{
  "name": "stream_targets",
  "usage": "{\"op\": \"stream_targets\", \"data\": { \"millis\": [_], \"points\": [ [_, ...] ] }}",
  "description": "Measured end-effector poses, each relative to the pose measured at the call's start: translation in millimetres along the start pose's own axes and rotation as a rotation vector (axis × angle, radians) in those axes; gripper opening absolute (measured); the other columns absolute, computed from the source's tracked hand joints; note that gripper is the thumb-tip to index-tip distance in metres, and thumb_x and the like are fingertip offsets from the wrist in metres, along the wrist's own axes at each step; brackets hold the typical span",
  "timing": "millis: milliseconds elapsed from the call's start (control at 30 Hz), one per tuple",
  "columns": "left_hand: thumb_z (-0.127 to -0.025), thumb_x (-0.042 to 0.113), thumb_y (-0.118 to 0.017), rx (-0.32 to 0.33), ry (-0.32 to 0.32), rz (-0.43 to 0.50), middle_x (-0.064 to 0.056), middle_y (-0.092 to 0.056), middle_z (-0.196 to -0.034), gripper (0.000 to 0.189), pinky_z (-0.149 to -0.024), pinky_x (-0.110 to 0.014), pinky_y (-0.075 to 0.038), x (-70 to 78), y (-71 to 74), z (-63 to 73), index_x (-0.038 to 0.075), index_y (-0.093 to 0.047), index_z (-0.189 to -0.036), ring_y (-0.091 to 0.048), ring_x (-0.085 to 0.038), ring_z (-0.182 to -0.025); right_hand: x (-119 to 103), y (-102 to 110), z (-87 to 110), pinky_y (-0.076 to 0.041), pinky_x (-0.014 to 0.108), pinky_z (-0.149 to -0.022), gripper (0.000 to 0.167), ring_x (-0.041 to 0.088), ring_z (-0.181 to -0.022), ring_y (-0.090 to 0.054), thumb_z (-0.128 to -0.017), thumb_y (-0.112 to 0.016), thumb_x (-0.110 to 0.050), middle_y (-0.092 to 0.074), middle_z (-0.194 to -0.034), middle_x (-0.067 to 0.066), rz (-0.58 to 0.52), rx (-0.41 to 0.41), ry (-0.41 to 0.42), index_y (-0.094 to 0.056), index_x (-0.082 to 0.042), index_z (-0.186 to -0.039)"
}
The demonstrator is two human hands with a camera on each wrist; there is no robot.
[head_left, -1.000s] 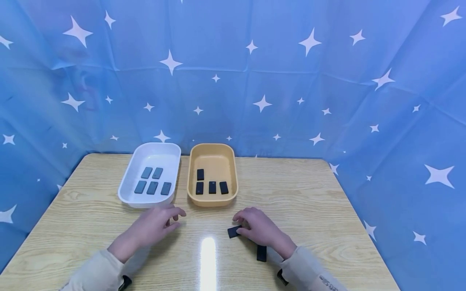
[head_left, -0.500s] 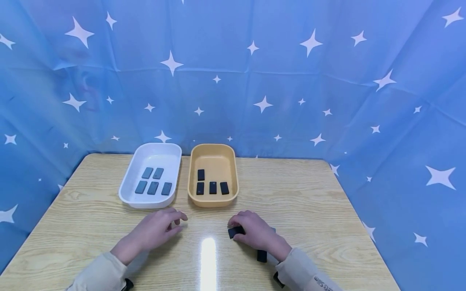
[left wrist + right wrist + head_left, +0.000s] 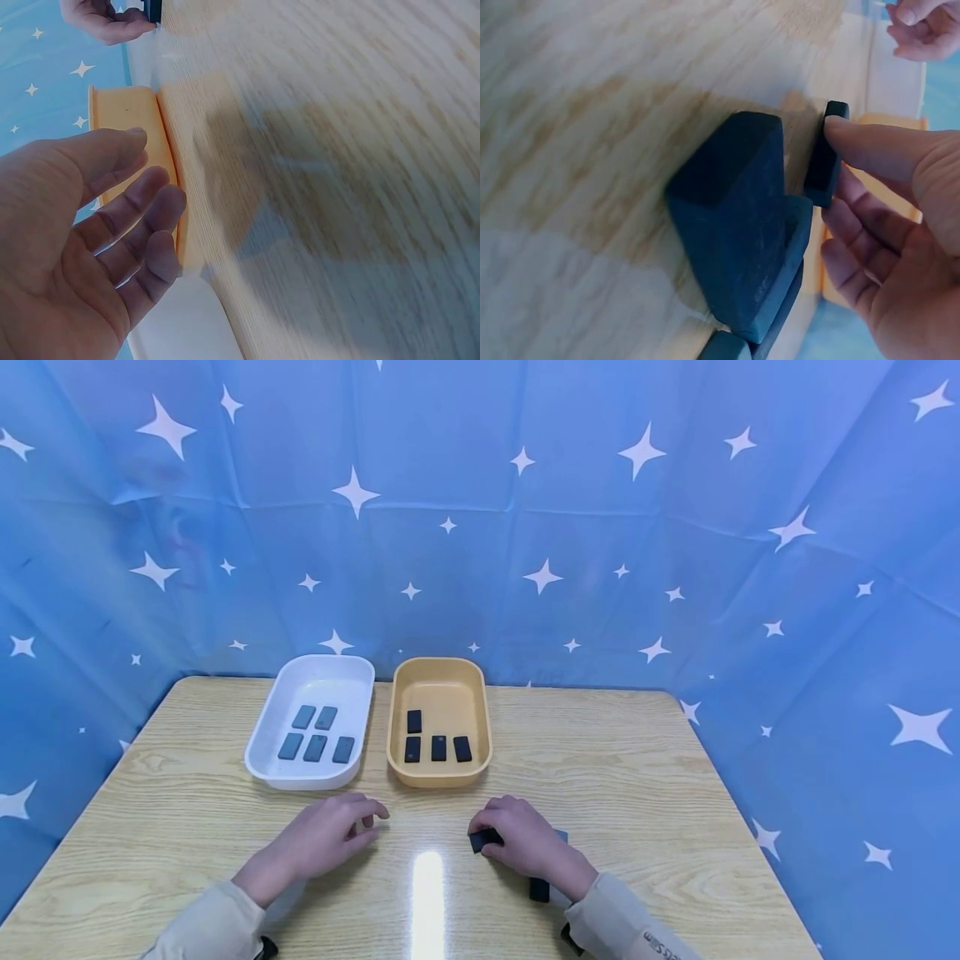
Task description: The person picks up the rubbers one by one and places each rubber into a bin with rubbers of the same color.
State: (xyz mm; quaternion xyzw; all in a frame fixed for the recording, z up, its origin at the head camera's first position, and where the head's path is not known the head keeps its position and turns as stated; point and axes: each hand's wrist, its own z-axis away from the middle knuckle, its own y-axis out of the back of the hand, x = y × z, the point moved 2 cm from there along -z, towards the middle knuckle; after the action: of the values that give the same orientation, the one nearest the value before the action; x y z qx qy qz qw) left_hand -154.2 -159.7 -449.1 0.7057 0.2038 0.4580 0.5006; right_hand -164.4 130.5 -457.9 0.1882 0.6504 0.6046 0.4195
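My right hand point(image 3: 525, 839) pinches a small black rectangular block point(image 3: 823, 161) between thumb and fingers, low over or on the wooden table. Close by its wrist lie another black block point(image 3: 539, 890) and a grey-blue block point(image 3: 562, 836), mostly covered by the hand. In the right wrist view a dark block point(image 3: 735, 202) leans on other blocks, partly hidden. My left hand point(image 3: 322, 837) hovers above the table with loosely bent fingers and nothing in them. It is nearest the front of the white tray point(image 3: 258, 752).
Several grey-blue blocks lie in rows inside the white tray. Beside it stands a tan tray point(image 3: 441, 781) holding several black blocks. A blue curtain point(image 3: 480, 568) with white stars hangs behind the wooden table point(image 3: 615, 752).
My right hand has shifted slightly left, and its fingers have come in around the black block. A grey-blue block now shows behind that hand. The left hand has hardly moved.
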Motion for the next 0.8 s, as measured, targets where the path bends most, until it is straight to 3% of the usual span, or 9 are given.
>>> {"op": "stream_targets", "data": {
  "millis": [800],
  "points": [
    [-0.088,0.018,-0.069,-0.016,-0.003,0.010,0.012,-0.066,-0.088,0.020,-0.068,-0.024,-0.049,-1.6,-5.8,-1.4,0.018,-0.070,-0.108,-0.059,-0.001,-0.078,-5.6,0.8,-6.3,-0.052,0.030,-0.084,0.020,0.009,-0.095,-0.062,-0.083,-0.075,-0.016,-0.068,-0.101,-0.007,0.056,-0.041,0.008,-0.073,-0.021,-0.103]
  ]
}}
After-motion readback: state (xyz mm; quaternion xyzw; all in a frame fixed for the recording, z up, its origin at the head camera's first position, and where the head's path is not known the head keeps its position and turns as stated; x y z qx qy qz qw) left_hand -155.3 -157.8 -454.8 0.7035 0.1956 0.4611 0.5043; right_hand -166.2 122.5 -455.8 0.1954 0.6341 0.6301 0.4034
